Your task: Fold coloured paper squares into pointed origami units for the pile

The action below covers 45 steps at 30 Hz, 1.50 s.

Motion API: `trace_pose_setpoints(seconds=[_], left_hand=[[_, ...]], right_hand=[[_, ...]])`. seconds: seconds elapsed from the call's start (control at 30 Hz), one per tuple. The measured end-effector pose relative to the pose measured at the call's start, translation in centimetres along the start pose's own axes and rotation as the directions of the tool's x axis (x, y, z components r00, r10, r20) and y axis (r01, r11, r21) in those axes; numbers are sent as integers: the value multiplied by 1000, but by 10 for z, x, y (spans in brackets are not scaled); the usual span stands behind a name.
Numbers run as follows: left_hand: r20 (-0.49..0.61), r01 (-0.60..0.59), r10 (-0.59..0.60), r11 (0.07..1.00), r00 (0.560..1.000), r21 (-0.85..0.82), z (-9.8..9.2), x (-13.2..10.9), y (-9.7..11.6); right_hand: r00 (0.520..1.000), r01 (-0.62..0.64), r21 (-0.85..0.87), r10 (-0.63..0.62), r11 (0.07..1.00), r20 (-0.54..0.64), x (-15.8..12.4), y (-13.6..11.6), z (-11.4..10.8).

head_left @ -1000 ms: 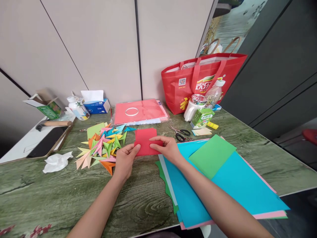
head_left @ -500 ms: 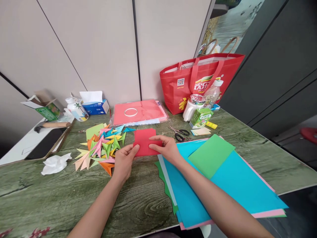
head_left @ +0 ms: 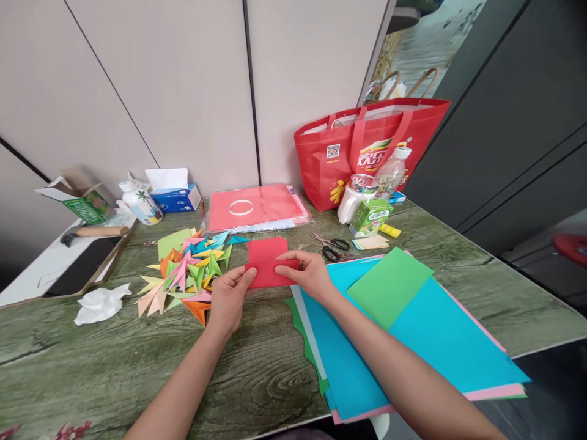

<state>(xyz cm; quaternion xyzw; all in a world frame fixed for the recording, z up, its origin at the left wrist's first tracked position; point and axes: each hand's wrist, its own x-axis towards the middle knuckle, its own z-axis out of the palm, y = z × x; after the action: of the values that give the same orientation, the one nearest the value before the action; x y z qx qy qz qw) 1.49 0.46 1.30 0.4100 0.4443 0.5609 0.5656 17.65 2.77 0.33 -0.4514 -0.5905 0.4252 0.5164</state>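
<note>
Between my two hands is a folded piece of red paper [head_left: 267,260], held up a little over the table. My left hand [head_left: 229,296] pinches its lower left corner between thumb and fingers. On the right edge, my right hand [head_left: 309,275] grips it, thumb in front and fingers behind. A heap of folded paper pieces [head_left: 195,269] in several colours lies just left of my left hand. Under my right forearm spreads a stack of large coloured sheets [head_left: 426,348], blue on top, with a smaller green sheet [head_left: 392,287] on it.
Black-handled scissors [head_left: 337,247] lie beyond my right hand. Behind stand a green carton [head_left: 371,218], a white mug [head_left: 352,203], a plastic bottle [head_left: 393,174] and a red bag [head_left: 321,156]. Leftward are a crumpled tissue [head_left: 101,304], a tissue box [head_left: 177,198] and a hammer [head_left: 96,231].
The view has shifted very slightly. Both hands keep the same hold on the red paper, and nothing else has visibly moved.
</note>
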Motion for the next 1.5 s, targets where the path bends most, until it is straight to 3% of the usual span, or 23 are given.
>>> trace_pose_setpoints(seconds=[0.23, 0.47, 0.67, 0.97, 1.5], left_hand=[[-29, -71, 73, 996, 997, 58, -1, 1, -4], [-3, -23, 23, 998, 1000, 59, 0, 0, -3], [74, 11, -18, 996, 997, 92, -2, 1, -5], [60, 50, -57, 993, 997, 111, 1, -2, -3], [48, 99, -102, 993, 994, 66, 0, -2, -3]], right_hand=[[994, -104, 94, 99, 990, 55, 2, 0, -2], [978, -173, 130, 155, 976, 143, 4, 7, -8], [952, -152, 105, 117, 983, 282, 3, 5, -12], [971, -104, 58, 89, 993, 223, 2, 2, -8], [970, -163, 99, 142, 982, 198, 1, 4, -6]])
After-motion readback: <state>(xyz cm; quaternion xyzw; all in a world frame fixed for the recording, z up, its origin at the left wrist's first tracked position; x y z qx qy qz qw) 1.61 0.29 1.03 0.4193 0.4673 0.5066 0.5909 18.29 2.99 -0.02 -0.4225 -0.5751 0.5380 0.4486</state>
